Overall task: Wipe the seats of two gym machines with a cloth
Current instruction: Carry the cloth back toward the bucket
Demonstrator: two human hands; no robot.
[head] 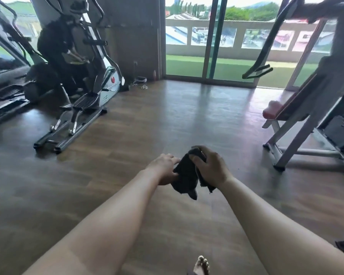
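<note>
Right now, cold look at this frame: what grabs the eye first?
Two bare forearms reach into the centre, the left hand and right hand both gripping a dark cloth above the wooden floor. At right stands a weight machine with a red seat; at left, an elliptical trainer.

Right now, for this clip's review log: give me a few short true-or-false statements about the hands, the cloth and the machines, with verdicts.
1. Both hands hold the dark cloth. True: left hand and right hand grip it.
2. The cloth is pressed on the red seat. False: it is held in the air over the wooden floor.
3. The red seat is to the person's right. True.
4. The elliptical trainer is to the right. False: it stands on the left.
</note>
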